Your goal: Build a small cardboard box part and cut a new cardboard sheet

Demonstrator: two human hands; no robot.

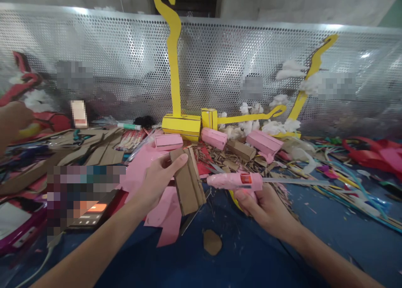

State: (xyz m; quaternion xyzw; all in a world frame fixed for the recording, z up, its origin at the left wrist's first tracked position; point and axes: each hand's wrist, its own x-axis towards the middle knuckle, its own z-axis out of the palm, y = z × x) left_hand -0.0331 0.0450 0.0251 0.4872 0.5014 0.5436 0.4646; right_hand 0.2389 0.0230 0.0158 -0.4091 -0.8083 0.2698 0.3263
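My left hand (166, 171) grips a small brown cardboard box (188, 183), thumb on its top end and fingers behind it. In my right hand (264, 208) is a pink glue gun (235, 181) with a clear glue stick (295, 181) sticking out of its back. The gun's nozzle points left, at the box's right edge; I cannot tell whether it touches. Pink paper (163, 210) lies under and beside the box. Just beyond are pink paper-covered boxes (214, 138) and another brown cardboard box (241, 150).
A yellow box with a tall hooked neck (174, 70) stands by the perforated metal panel (125, 49). Cardboard strips (94, 147) and a phone (91, 214) lie left. Another person's hand (14, 122) shows far left. A cardboard scrap (212, 242) lies in front.
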